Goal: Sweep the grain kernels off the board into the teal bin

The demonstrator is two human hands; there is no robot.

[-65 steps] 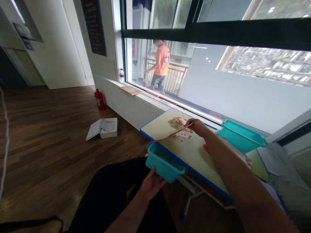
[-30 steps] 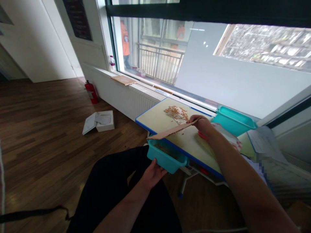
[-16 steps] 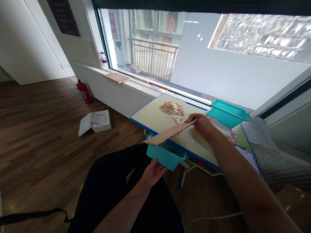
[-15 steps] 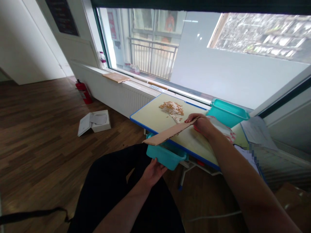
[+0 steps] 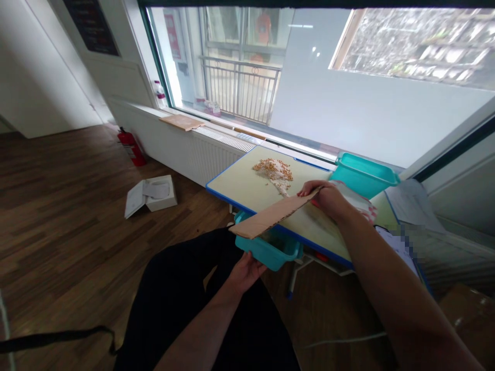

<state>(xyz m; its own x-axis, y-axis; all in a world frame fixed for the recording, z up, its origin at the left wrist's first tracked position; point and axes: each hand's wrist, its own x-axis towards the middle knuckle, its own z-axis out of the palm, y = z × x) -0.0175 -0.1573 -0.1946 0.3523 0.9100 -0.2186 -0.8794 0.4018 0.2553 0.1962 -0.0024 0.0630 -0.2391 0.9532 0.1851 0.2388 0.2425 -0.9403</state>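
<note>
My right hand (image 5: 322, 197) grips one end of a long strip of cardboard (image 5: 273, 215), which slants down to the left across the table's blue front edge. Below that edge, my left hand (image 5: 247, 270) holds a turquoise plastic bin (image 5: 261, 251) by its near side, fingers under its wall. The strip covers part of the bin's opening, so most of what is inside is hidden. On the pale yellow tabletop (image 5: 235, 178) lies a heap of orange-yellow kernels and white grains (image 5: 274, 172), with a tail of white grains trailing toward my right hand.
A second turquoise bin (image 5: 363, 178) stands at the table's back right, beside a red-and-white bag (image 5: 358, 202). A clipboard with paper (image 5: 396, 247) is at the right. An opened white box (image 5: 160, 193) and a red fire extinguisher (image 5: 131, 148) stand on the floor at left.
The cardboard strip's low end has dipped slightly and its broad face shows more. Both hands keep their grips, and the heap looks the same. The view has shifted a little.
</note>
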